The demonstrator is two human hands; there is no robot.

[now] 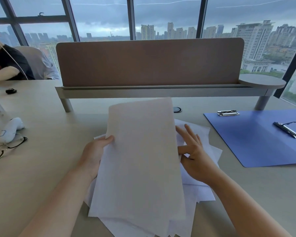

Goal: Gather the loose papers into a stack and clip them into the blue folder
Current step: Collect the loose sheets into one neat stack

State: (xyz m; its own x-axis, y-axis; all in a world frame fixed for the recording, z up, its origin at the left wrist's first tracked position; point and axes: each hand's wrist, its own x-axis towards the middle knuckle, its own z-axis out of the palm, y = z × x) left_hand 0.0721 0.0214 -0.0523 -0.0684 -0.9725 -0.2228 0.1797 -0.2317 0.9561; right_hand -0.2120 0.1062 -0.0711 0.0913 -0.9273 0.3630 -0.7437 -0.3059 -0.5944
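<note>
A stack of white papers [140,151] stands lifted and tilted in front of me. My left hand [94,154] grips its left edge, thumb on the front. My right hand [193,154] is at the stack's right edge, thumb and a finger pinching a sheet there while the other fingers are spread. More loose white sheets [202,189] lie fanned on the desk underneath and to the right. The blue folder [256,142] lies open on the desk at the right, with a metal clip [228,113] at its top edge and a second clip [287,130] further right.
A brown desk divider [150,62] on a raised shelf stands behind the papers. Black-rimmed glasses [5,147] and a white object [11,128] lie at the left. A person in a dark shirt [5,64] sits at far left. Windows lie beyond.
</note>
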